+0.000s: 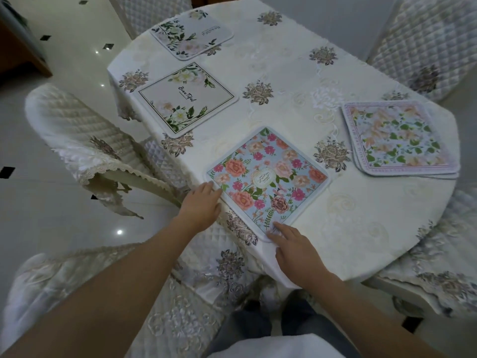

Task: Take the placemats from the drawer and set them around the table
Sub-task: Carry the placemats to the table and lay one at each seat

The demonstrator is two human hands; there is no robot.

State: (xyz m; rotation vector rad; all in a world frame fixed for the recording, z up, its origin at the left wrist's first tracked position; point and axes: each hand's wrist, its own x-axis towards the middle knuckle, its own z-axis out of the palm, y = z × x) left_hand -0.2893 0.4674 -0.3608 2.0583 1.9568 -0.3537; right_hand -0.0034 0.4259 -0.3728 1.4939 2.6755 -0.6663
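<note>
A blue placemat [267,180] with pink and orange flowers lies flat on the near edge of the oval table [296,73]. My left hand [204,204] rests flat against the mat's left corner, fingers together. My right hand [294,250] presses fingertips on the mat's near corner. A white placemat with a black frame and roses [187,99] lies to the left. Another white floral placemat [192,34] sits at the far left end. At the right edge a small stack of pastel leafy placemats [398,139] rests. No drawer is in view.
A cream embroidered tablecloth covers the table. Quilted covered chairs stand around it: one at the left [77,140], one below me [129,293], one at the right [438,267], one at the far right [426,40]. Glossy tiled floor [64,215] lies to the left.
</note>
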